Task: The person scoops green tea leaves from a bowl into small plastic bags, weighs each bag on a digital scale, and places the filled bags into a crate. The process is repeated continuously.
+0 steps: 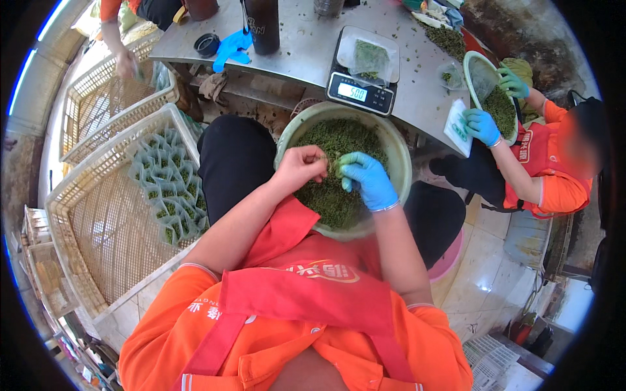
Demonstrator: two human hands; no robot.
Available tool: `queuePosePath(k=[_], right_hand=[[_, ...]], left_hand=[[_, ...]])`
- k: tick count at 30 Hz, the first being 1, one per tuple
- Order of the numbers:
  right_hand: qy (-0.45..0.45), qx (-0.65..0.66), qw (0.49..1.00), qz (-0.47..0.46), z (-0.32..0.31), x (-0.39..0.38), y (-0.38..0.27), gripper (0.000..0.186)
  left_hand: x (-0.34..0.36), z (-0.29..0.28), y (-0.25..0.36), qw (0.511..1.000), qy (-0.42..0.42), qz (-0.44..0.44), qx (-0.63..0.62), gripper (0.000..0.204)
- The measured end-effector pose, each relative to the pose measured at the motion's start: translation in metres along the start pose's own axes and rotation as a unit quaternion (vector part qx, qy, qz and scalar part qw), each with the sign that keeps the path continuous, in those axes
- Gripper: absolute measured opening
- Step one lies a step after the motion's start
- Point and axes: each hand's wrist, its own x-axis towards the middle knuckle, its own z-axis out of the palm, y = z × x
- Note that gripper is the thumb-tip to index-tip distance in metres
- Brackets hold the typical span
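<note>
A pale green basin (343,212) full of small green granular plant material (329,202) sits between my knees. My bare left hand (300,168) is over it with curled fingers, pinching small green bits near the middle. My right hand (365,179), in a blue glove, is just beside it, fingertips closed on what looks like a small green clump; the exact item is too small to make out. Beyond the basin's far rim, a digital scale (358,91) holds a metal tray with a clear bag of green material (370,57).
A steel table (297,65) spans ahead, with dark tumblers (265,36) and a blue glove (231,49). Plastic crates (88,231) stand left, one holding several filled bags (169,189). A co-worker (548,163) at right holds a bowl (477,78); another person's hand (125,62) is at upper left.
</note>
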Motion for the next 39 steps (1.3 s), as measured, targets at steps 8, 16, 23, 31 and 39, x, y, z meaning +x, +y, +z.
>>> queuePosePath(k=[8, 16, 23, 31, 39], right_hand=[[-0.046, 0.049, 0.996, 0.060, -0.006, -0.001, 0.001, 0.004], [0.147, 0.229, 0.946, -0.176, -0.003, 0.081, -0.060, 0.009], [0.253, -0.202, 0.894, -0.310, 0.029, 0.128, -0.049, 0.057], [0.296, -0.562, 0.633, -0.442, 0.012, 0.085, -0.067, 0.041], [0.008, -0.220, 0.966, -0.138, 0.034, 0.012, -0.011, 0.042]], left_hand=[[0.003, -0.022, 0.011, 0.968, 0.184, 0.044, 0.164, 0.009], [0.001, -0.003, -0.007, 0.991, 0.054, 0.018, 0.119, 0.017], [0.000, -0.005, -0.006, 0.993, 0.040, 0.010, 0.111, 0.019], [-0.003, -0.003, 0.004, 0.997, 0.041, -0.003, 0.059, 0.020], [0.000, -0.005, 0.010, 0.998, 0.035, -0.039, -0.025, 0.031]])
